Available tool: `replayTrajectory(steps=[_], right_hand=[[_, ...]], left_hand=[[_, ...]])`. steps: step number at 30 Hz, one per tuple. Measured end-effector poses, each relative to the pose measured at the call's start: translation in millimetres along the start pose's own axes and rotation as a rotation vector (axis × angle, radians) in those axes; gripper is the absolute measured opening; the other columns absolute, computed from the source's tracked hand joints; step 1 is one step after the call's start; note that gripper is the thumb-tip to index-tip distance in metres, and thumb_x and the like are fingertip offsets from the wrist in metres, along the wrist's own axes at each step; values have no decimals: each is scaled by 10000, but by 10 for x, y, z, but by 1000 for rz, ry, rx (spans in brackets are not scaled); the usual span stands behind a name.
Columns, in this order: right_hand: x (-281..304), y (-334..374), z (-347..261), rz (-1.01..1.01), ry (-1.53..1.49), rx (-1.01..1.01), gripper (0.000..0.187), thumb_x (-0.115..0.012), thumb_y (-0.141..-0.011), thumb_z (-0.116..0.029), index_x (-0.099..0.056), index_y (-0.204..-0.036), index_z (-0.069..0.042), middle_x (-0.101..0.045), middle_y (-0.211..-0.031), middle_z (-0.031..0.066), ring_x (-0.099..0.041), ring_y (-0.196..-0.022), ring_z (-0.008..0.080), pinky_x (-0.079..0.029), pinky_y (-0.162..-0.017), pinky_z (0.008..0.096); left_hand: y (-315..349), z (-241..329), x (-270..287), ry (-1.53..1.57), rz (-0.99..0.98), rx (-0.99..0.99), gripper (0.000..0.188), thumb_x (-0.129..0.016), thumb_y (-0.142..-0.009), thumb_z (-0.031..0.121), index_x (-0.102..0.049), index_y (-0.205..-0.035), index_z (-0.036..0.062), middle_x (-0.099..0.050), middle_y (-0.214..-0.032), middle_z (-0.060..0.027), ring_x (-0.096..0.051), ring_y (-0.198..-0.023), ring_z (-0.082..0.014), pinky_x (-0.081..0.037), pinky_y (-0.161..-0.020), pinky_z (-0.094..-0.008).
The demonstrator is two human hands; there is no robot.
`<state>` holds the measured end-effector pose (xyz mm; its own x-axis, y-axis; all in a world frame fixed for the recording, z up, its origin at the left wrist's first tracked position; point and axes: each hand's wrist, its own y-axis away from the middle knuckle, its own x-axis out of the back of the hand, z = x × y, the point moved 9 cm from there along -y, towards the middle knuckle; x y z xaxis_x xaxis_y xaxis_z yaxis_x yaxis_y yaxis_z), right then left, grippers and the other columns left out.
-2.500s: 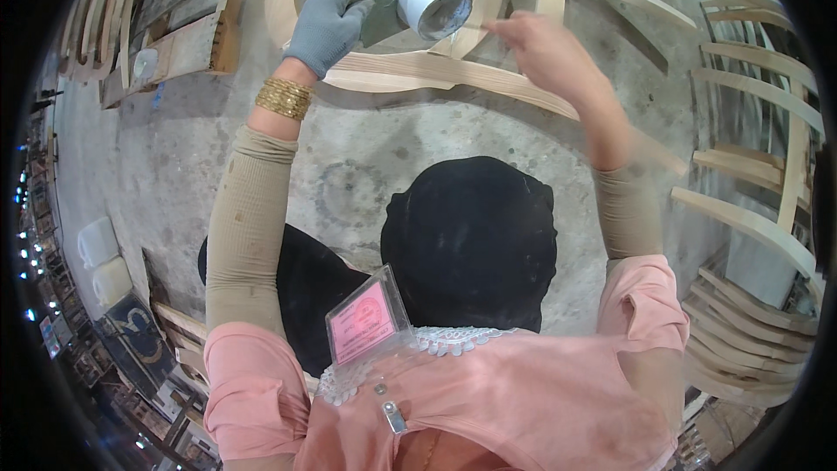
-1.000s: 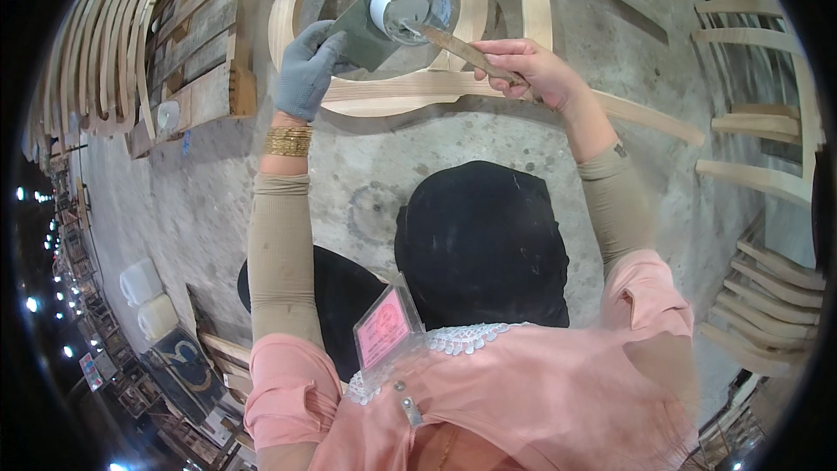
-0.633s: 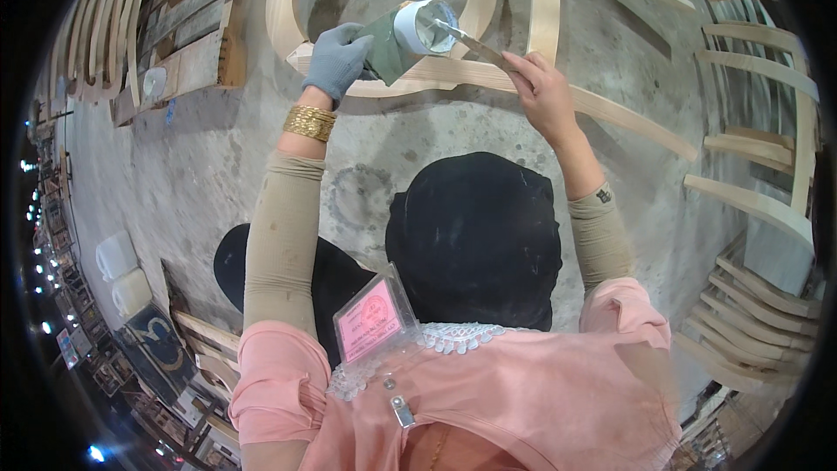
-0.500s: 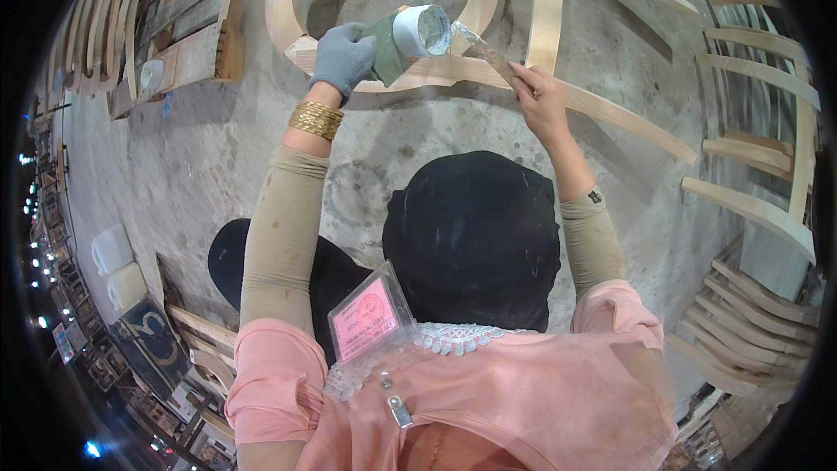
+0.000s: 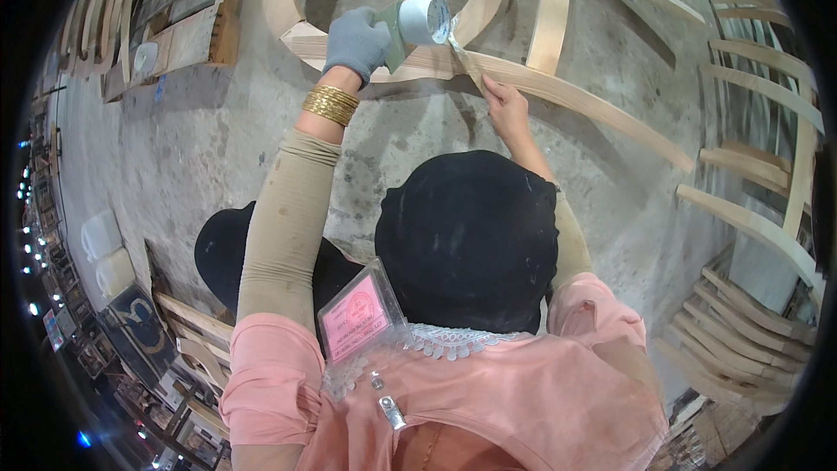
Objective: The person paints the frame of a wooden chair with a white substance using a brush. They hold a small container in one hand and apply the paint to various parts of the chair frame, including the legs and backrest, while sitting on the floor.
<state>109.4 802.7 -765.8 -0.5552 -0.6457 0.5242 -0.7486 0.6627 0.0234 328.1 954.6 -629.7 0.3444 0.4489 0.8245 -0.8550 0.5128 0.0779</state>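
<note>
My left hand (image 5: 359, 42), in a grey knitted glove, is closed around a white cup (image 5: 422, 21) and a piece of green sheet, perhaps sandpaper (image 5: 392, 33). The cup is tipped with its mouth to the right, and pale paste marks its inside. Bare, my right hand (image 5: 507, 112) pinches the handle of a narrow putty knife (image 5: 469, 63). The knife's whitish, smeared tip is at the cup's rim. Just beneath both hands, a pale wooden chair frame (image 5: 602, 115) with a rounded end lies on the floor.
Curved wooden parts are stacked at the right (image 5: 741, 323), below slatted frames (image 5: 758, 87). A wooden pallet (image 5: 187, 39) stands at the upper left, with a small round container (image 5: 146, 57) on it. White jugs (image 5: 106, 253) sit at the left on the concrete floor (image 5: 218, 139).
My right hand has come left and nearer to me, so the putty knife stands more steeply at the cup's mouth. My left hand and the cup have shifted slightly right and away.
</note>
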Motion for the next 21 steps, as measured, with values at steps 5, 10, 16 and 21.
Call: replayTrajectory(steps=[5, 10, 16, 21], right_hand=[[-27, 0, -301, -66, 43, 18, 339, -664, -769, -141, -643, -1104, -91, -537, -756, 150, -554, -715, 294, -449, -696, 364], [24, 10, -256, -42, 169, 110, 366, -665, -763, -135, -633, -1126, -101, -513, -737, 137, -533, -682, 280, -440, -669, 366], [109, 118, -272, -49, 185, 130, 350, -646, -784, -118, -626, -1133, -110, -518, -756, 132, -540, -695, 273, -442, -662, 353], [57, 246, -229, -85, 183, 59, 335, -624, -809, -106, -618, -1143, -113, -515, -770, 129, -541, -703, 270, -442, -668, 357]], left_hand=[[-32, -183, 296, -34, 59, -88, 322, -581, -751, 243, -649, -922, -21, -652, -809, -206, -655, -745, -285, -498, -684, -337], [-100, -122, 529, 175, 36, -84, 343, -563, -731, 261, -651, -918, -13, -639, -801, -218, -635, -756, -333, -492, -735, -359], [118, -165, 932, 457, -140, -42, 314, -591, -817, 166, -597, -1027, -67, -632, -891, -94, -633, -724, -153, -549, -620, -270], [350, -239, 1126, 538, -167, 86, 364, -602, -842, 205, -562, -1097, -53, -628, -918, -105, -641, -737, -153, -562, -624, -272]])
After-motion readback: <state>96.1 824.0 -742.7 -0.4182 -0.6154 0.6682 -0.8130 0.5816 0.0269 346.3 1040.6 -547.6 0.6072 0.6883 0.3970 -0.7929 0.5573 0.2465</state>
